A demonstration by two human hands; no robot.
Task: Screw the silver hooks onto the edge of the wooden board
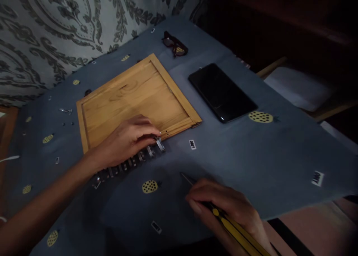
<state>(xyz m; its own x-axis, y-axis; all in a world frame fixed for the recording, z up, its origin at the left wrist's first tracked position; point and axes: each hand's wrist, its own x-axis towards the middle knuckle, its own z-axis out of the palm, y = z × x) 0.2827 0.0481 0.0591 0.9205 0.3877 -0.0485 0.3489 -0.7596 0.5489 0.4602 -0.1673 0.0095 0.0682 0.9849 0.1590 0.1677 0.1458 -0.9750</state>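
Observation:
A framed wooden panel [134,95] lies flat on the table. Along its near edge runs a row of bent metal hooks [141,156], partly covered by my left hand. Thumb and forefinger of my left hand [131,138] are pinched at the rightmost metal hook [160,144], close to two small dark holes [167,132] in the edge. Below and to the right, my right hand [223,202] is wrapped round a screwdriver [228,226] with a yellow and black handle. Its dark tip points up and left, apart from the panel.
A black phone [222,91] lies right of the panel, with dark-framed glasses [175,45] farther back. Small metal pieces [65,110] lie to the left. The table carries a blue pineapple-print cloth [279,151]. A patterned curtain or wall covering [69,21] borders the back.

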